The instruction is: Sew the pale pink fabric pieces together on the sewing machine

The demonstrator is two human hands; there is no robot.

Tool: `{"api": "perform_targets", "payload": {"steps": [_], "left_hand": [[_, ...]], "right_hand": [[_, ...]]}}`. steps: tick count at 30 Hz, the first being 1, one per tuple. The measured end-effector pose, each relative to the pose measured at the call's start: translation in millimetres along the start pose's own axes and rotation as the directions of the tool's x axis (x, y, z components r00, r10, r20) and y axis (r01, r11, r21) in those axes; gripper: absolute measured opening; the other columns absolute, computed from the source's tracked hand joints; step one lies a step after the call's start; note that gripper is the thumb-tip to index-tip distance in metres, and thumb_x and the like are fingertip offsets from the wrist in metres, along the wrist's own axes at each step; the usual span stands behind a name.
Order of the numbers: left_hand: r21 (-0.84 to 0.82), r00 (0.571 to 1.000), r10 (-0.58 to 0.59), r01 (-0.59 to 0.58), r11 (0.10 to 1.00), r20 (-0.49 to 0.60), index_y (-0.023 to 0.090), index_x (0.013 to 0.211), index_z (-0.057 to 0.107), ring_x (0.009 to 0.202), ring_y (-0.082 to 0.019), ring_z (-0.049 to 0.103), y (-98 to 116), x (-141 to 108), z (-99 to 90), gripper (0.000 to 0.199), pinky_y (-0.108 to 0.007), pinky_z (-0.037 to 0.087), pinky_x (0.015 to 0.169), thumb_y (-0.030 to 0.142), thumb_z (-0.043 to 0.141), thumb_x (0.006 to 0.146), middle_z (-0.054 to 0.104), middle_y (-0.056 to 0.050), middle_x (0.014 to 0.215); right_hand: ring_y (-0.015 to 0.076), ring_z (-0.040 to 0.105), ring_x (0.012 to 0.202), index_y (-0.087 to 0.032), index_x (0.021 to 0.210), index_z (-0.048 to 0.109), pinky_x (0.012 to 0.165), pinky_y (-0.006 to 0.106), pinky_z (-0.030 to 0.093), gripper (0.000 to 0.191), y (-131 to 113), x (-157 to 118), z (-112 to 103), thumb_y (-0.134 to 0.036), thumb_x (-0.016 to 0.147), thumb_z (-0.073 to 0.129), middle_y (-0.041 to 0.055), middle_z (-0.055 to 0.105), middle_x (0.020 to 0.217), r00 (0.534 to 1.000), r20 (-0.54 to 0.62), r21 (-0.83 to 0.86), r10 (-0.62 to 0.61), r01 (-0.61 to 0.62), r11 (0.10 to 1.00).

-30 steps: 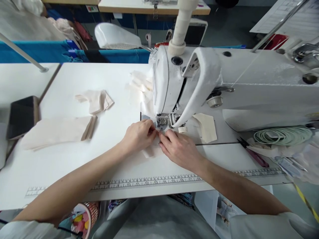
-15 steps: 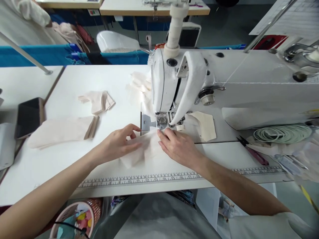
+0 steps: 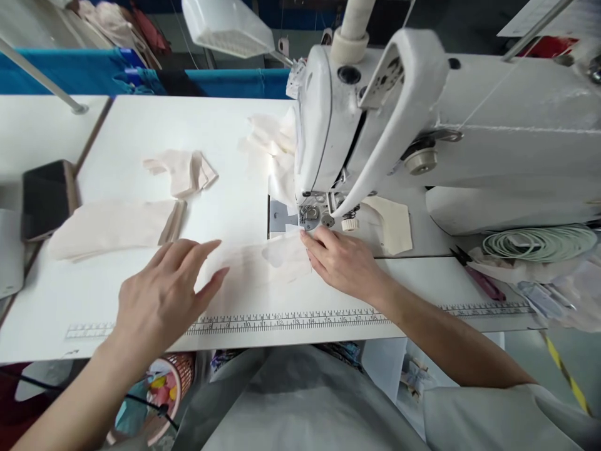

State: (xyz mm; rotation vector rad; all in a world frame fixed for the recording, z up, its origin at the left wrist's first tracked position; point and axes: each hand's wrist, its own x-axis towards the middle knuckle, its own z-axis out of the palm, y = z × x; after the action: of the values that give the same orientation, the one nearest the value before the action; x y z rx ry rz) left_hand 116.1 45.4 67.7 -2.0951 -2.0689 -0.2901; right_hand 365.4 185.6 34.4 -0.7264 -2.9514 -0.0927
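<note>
A thin, pale cream piece of fabric [image 3: 253, 263] lies flat on the table in front of the sewing machine [image 3: 323, 119]. My right hand [image 3: 340, 260] grips its right end, fingers pressed together, with the index fingertip close to the presser foot [image 3: 310, 214]. To the left, my left hand [image 3: 164, 291] hovers beside the fabric's left end, thumb and fingers apart and holding nothing. Behind that hand lies a stack of long cream fabric pieces [image 3: 115, 228], and a smaller folded stack [image 3: 183, 172] sits farther back.
A printed ruler [image 3: 282, 322] runs along the table's front edge. To the right lie thread snips [image 3: 483, 282] and a coil of pale green cord [image 3: 539, 243]. Beside the machine's needle area is a cream cut piece [image 3: 394, 225]. A dark phone [image 3: 47, 200] lies at left.
My left hand has let go of the fabric and moved left, its fingers spreading. The fabric now lies flatter. My right hand stays near the presser foot, and the head view has shifted down.
</note>
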Motion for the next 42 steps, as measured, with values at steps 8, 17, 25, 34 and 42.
{"api": "perform_targets", "payload": {"steps": [8,17,25,34,42], "left_hand": [[-0.26,0.971,0.24,-0.233,0.937,-0.008,0.017,0.111,0.058,0.088,-0.022,0.063,18,-20,13.4,0.019,-0.034,0.052,0.073,0.018,0.056,0.092,0.066,-0.009,0.103],[-0.237,0.963,0.265,-0.27,0.933,-0.053,0.018,0.105,0.057,0.086,-0.021,0.062,17,-21,14.6,0.016,-0.034,0.052,0.074,0.01,0.054,0.09,0.066,-0.007,0.098],[-0.179,0.938,0.329,-0.344,0.922,-0.105,0.019,0.123,0.056,0.1,-0.027,0.061,36,-27,16.5,0.034,-0.039,0.053,0.079,0.013,0.059,0.089,0.063,-0.012,0.107],[-0.195,0.935,0.343,-0.355,0.914,-0.092,0.016,0.123,0.056,0.106,-0.031,0.058,33,-32,25.4,0.036,-0.043,0.053,0.083,0.011,0.063,0.088,0.062,-0.015,0.114],[-0.209,0.933,0.345,-0.359,0.909,-0.102,0.017,0.123,0.056,0.105,-0.03,0.058,34,-30,23.8,0.036,-0.041,0.052,0.083,0.011,0.062,0.088,0.063,-0.013,0.112]], "right_hand": [[0.0155,0.055,0.072,-0.008,0.136,0.053,0.055,0.029,0.042,0.04,0,-1,-2,-0.013,0.098,0.039,0.0093,0.06,0.101,1.0,0.02,0.027,0.014,-0.014,1.0],[0.0158,0.055,0.072,-0.008,0.136,0.053,0.056,0.029,0.042,0.041,-1,0,-2,-0.012,0.098,0.039,0.0101,0.061,0.102,1.0,0.017,0.023,0.02,-0.02,1.0],[0.0166,0.055,0.073,-0.008,0.135,0.053,0.056,0.03,0.042,0.04,1,-1,0,-0.013,0.097,0.041,0.0099,0.06,0.101,1.0,0.002,0.026,0.013,-0.013,1.0],[0.0154,0.053,0.069,-0.007,0.134,0.054,0.054,0.03,0.04,0.04,0,0,-2,-0.013,0.099,0.038,0.0095,0.06,0.1,1.0,-0.003,0.015,0.004,-0.004,1.0],[0.0153,0.053,0.069,-0.009,0.134,0.054,0.056,0.03,0.041,0.039,-1,-1,0,-0.014,0.099,0.037,0.0092,0.06,0.099,1.0,-0.008,-0.002,0.014,-0.014,1.0]]}}
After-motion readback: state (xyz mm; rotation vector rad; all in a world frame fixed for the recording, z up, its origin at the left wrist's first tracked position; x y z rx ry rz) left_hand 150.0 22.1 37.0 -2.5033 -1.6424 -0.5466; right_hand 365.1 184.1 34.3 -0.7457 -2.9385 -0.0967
